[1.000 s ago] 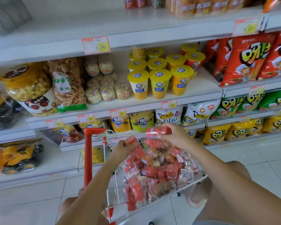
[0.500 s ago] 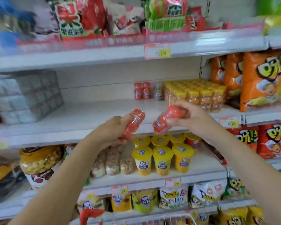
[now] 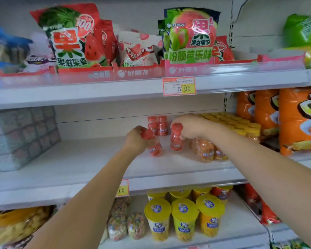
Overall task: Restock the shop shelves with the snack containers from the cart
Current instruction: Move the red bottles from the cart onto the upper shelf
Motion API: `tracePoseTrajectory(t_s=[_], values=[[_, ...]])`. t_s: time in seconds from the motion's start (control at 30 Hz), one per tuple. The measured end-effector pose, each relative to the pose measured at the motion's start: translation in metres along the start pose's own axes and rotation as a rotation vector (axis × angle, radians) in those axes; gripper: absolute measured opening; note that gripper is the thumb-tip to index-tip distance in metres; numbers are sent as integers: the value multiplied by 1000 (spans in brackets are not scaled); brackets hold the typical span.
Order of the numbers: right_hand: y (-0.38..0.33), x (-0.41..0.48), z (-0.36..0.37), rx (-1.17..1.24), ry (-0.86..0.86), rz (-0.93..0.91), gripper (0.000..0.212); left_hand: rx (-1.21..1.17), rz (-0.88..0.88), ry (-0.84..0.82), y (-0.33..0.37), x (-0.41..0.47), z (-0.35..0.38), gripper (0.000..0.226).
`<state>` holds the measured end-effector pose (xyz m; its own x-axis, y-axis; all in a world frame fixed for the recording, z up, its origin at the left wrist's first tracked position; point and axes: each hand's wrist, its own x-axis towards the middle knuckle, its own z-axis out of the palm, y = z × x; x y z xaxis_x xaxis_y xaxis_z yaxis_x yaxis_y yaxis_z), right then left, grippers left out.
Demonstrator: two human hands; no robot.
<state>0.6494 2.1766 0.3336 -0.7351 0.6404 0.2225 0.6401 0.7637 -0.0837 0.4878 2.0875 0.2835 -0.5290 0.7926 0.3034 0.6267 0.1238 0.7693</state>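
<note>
Lowered from mid-air, my left hand [image 3: 136,140] gripped a tilted red container [image 3: 155,150] and my right hand [image 3: 191,125] an upright container [image 3: 176,141], both just before the shelved red pair [image 3: 157,125].

bright, soft blur, edges warped

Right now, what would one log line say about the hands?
left hand: grips tilted red jar | right hand: holds upright red jar by cap | place: middle shelf, near two shelved red jars
</note>
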Motion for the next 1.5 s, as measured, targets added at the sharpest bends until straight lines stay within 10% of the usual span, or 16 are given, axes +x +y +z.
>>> tracePoseTrajectory(t_s=[0.8, 1.5], values=[[-24, 92, 100, 879, 387, 707, 37, 180, -118, -149, -36, 93, 29, 26], [-29, 83, 84, 628, 169, 597, 43, 513, -109, -169, -28, 89, 31, 52]])
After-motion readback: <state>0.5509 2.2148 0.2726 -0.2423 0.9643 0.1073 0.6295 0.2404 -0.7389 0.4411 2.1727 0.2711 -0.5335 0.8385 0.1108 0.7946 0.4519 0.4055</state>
